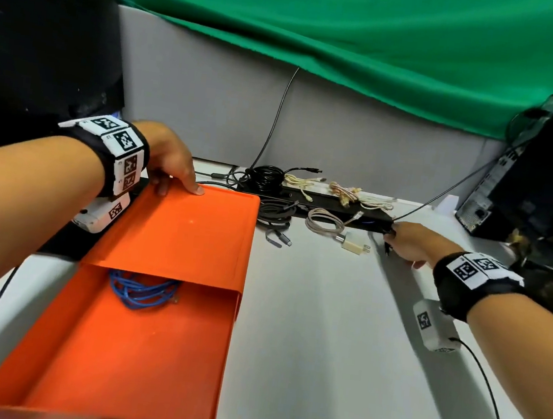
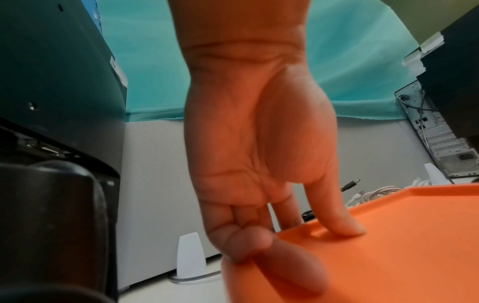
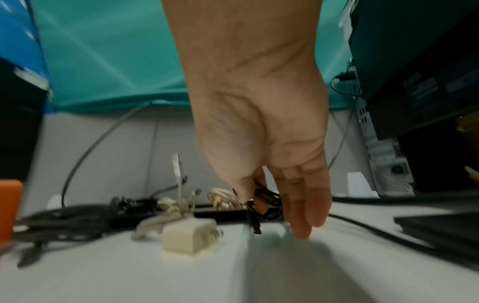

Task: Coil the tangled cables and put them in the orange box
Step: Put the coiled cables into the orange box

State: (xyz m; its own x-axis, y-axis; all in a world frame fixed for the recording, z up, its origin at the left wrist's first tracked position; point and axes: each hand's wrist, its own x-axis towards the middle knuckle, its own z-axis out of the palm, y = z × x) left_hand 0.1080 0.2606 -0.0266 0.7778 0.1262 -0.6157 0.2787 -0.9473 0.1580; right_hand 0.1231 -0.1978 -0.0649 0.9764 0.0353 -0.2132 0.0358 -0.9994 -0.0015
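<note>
The orange box (image 1: 135, 348) lies at the left of the white desk, its orange lid (image 1: 176, 232) slid back over the far half. A coiled blue cable (image 1: 141, 292) lies inside, half under the lid. My left hand (image 1: 179, 181) grips the lid's far edge, thumb (image 2: 347, 226) on top and fingers over the rim. My right hand (image 1: 394, 235) pinches a small black cable (image 3: 268, 207) between thumb and forefinger, just above the desk by the black strip (image 1: 331, 203). Loose cables lie there: a black coil (image 1: 266, 177), a grey coil (image 1: 274, 212), a beige cable (image 1: 324, 220) with a charger plug (image 1: 355, 246), and white cables (image 1: 346, 193).
A black monitor (image 1: 42, 45) stands at the back left and a computer tower (image 1: 530, 176) at the right. A grey partition (image 1: 363, 133) with green cloth (image 1: 323, 25) closes the back. A thin black wire (image 1: 275, 116) hangs down the partition. Bare desk (image 1: 336, 371) spreads right of the box.
</note>
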